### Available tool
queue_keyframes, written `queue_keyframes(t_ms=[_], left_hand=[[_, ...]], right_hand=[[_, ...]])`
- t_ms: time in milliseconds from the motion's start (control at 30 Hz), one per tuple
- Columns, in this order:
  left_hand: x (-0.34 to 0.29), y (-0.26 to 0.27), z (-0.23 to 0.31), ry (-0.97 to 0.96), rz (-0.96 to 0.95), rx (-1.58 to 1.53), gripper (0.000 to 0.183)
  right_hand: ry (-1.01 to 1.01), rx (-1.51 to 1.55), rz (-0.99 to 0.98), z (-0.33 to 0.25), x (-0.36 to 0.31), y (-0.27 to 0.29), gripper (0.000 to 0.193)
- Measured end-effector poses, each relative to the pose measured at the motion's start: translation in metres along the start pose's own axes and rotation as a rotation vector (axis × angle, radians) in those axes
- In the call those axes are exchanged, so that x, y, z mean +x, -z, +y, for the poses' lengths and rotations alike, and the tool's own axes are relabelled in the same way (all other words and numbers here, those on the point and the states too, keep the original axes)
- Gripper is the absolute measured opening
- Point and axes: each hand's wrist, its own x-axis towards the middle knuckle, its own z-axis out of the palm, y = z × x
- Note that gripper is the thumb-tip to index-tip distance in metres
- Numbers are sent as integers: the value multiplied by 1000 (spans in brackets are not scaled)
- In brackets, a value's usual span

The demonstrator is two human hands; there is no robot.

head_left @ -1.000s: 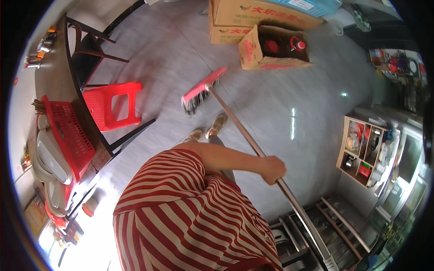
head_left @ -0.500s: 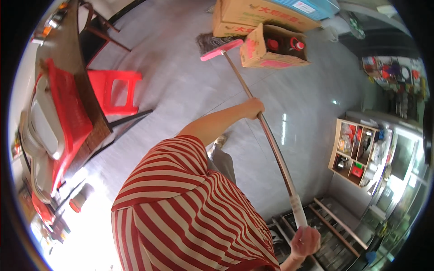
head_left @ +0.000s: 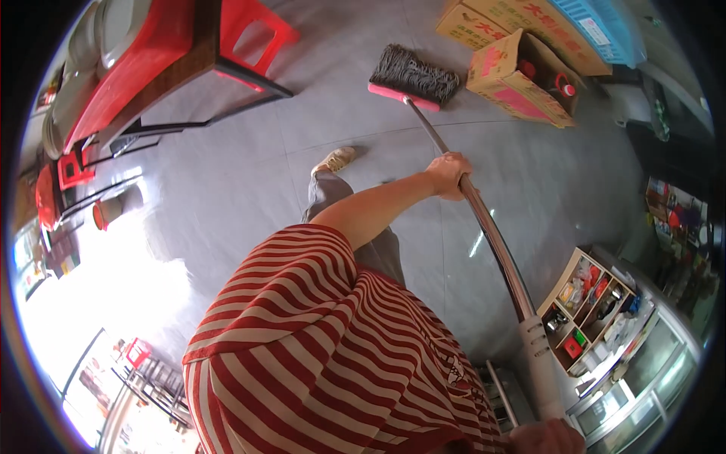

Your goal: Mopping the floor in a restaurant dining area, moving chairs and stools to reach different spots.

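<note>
A mop with a pink head and dark grey strands (head_left: pixel 414 76) rests on the floor ahead of me. Its long metal pole (head_left: pixel 491 227) slants back toward my right side. Around the middle of that pole, the fingers of my left hand (head_left: pixel 451 176) are wrapped. My right hand (head_left: pixel 548 437) is closed at the white grip (head_left: pixel 538 359) on the pole's upper end, partly cut off by the lower edge of the view. An open cardboard box (head_left: pixel 522 83) with red-capped bottles inside stands just right of the mop head.
Behind the open box are more cartons (head_left: pixel 529 23) and a blue basket (head_left: pixel 597 30). A table (head_left: pixel 178 76) holding a red tub (head_left: pixel 140 64) is at the left, beside a red stool (head_left: pixel 261 34). A wooden compartment shelf (head_left: pixel 586 303) stands at the right. My shoe (head_left: pixel 335 159) is on the grey tiles.
The mop head now lies a little apart from the open box, its strands turned to the far right side. My view has shifted, and one foot shows further forward.
</note>
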Motion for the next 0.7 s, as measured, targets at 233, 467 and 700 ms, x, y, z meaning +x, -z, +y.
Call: queue_keyframes(t_ms=[233, 467, 700], left_hand=[[-89, 52, 28, 25, -401, 165, 30], [-223, 114, -12, 236, -413, 218, 22], [-435, 179, -105, 635, -290, 363, 20]], right_hand=[[-84, -46, 219, -1, -27, 42, 24], [-668, -47, -16, -69, -34, 0, 11], [-637, 623, -391, -174, -35, -128, 3]])
